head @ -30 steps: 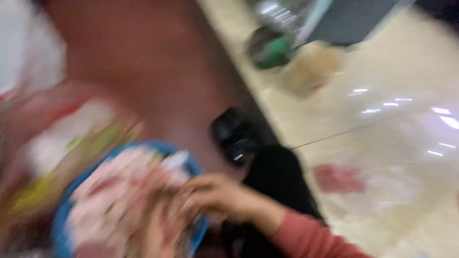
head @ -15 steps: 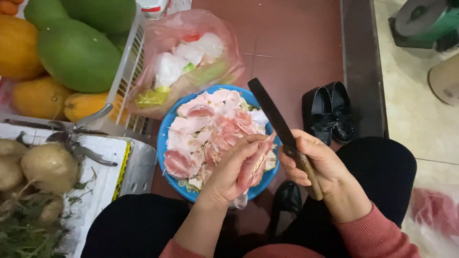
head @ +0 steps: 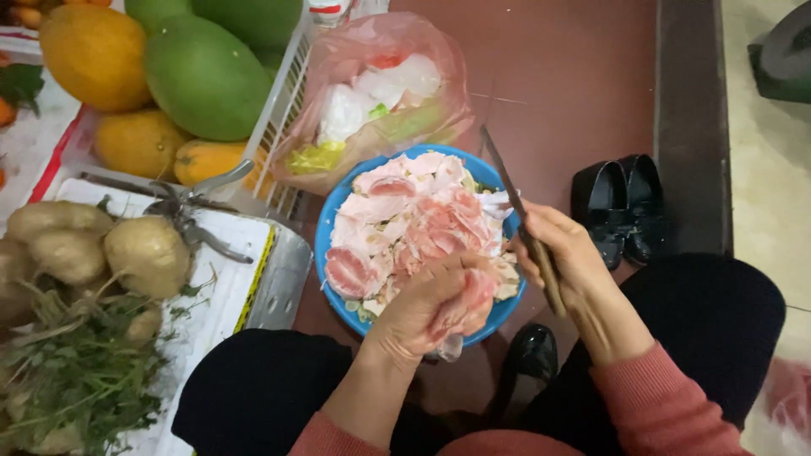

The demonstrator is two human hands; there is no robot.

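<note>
The bowl is bright blue, heaped with pink and white fruit pieces. The segment in the left hand is pink. The knife has a dark grey blade and brown handle. The bag is translucent pink. The pomelos are green, the papayas yellow-orange, the shoes glossy black, the floor reddish brown, the sleeves dusty red.

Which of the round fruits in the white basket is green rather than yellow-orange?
The large green fruit in the middle of the white basket. The orange fruit to its left and the smaller yellow fruits below it are not green.
</note>
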